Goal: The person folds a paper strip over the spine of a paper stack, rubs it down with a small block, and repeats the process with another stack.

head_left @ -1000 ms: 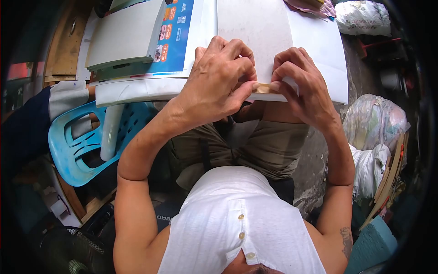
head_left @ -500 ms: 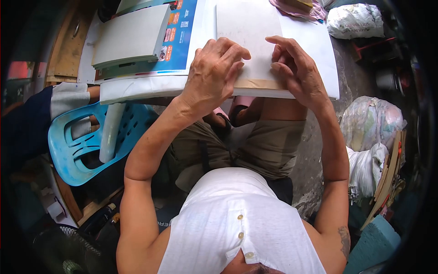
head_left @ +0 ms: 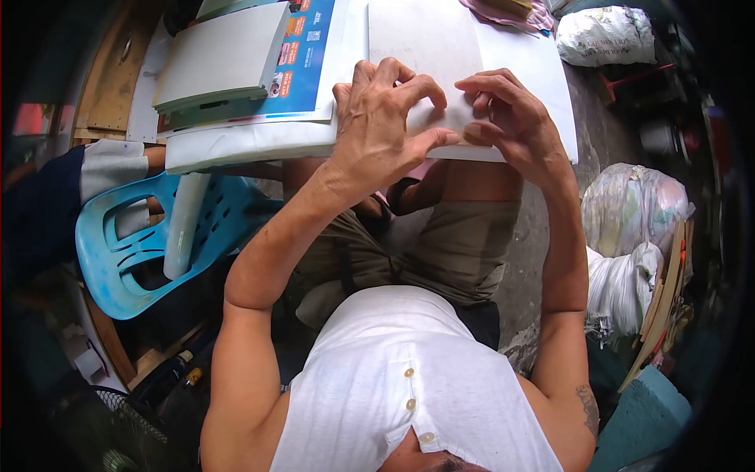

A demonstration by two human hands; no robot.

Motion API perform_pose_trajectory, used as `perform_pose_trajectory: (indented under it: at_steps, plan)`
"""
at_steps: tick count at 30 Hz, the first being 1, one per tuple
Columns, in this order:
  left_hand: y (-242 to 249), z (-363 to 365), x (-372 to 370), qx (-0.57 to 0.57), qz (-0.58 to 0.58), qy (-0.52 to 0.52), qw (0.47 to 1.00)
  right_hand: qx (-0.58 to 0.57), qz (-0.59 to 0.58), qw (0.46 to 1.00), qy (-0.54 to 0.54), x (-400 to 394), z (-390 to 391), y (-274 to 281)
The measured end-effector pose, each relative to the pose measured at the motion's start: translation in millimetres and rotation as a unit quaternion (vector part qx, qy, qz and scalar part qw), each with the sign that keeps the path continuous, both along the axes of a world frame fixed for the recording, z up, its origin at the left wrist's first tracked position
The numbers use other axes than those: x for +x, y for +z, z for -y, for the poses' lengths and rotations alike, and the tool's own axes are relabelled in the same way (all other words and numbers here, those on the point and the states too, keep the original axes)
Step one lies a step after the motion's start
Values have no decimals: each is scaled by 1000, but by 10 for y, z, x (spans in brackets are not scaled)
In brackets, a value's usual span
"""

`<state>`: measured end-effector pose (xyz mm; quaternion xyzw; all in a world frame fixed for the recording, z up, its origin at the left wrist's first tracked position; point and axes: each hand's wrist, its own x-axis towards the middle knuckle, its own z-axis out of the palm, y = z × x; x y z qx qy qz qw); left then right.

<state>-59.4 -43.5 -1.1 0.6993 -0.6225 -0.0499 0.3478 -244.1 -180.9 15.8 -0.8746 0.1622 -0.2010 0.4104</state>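
Observation:
A pale grey rectangular board (head_left: 425, 35) lies on the white-covered table top (head_left: 554, 102) in front of me. My left hand (head_left: 389, 118) is over its near left part, fingers bent and thumb stretched out along the near edge, with a gap between thumb and index finger. At the near right corner is my right hand (head_left: 515, 118), fingers curved and thumb apart from the index finger. The two thumb tips almost meet at the board's near edge. What lies beneath them is mostly hidden.
To the left, a stack of grey boards (head_left: 220, 59) rests on a blue printed sheet (head_left: 303, 75). A pink cloth (head_left: 519, 14) lies at the back. Below left stands a blue plastic chair (head_left: 94, 236) with a pale roll (head_left: 182, 236) on it. Stuffed bags (head_left: 637, 204) stand at right.
My left hand has moved right, its thumb now stretched toward the right thumb. A brown strip seen along the board's near edge is now mostly out of sight. The view has shifted slightly.

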Motion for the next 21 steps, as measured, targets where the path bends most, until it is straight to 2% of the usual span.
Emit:
perform_pose_trajectory:
  at_steps: [5, 8, 11, 14, 17, 20, 21]
  plan:
    - [-65, 71, 33, 9, 10, 3, 1000, -15, -1, 1000, -12, -23, -3, -119]
    - [-83, 58, 30, -10, 5, 3, 1000, -60, 5, 998, 15, -69, -26, -30]
    - [-34, 12, 3, -31, 17, -3, 999, -50, -5, 999, -9, -30, -85, 7]
    - [-27, 56, 19, -17, 19, 4, 1000, -20, -13, 1000, -4, -12, -62, 31]
    - [-61, 108, 26, -20, 44, 21, 999, 122, 24, 992, -17, -24, 71, -90]
    - [-53, 31, -28, -149, 96, 58, 982, 29, 42, 997, -57, -18, 52, -160]
    - [-66, -4, -26, -194, 95, 38, 976, -2, 43, 997, -63, -16, 12, -130]
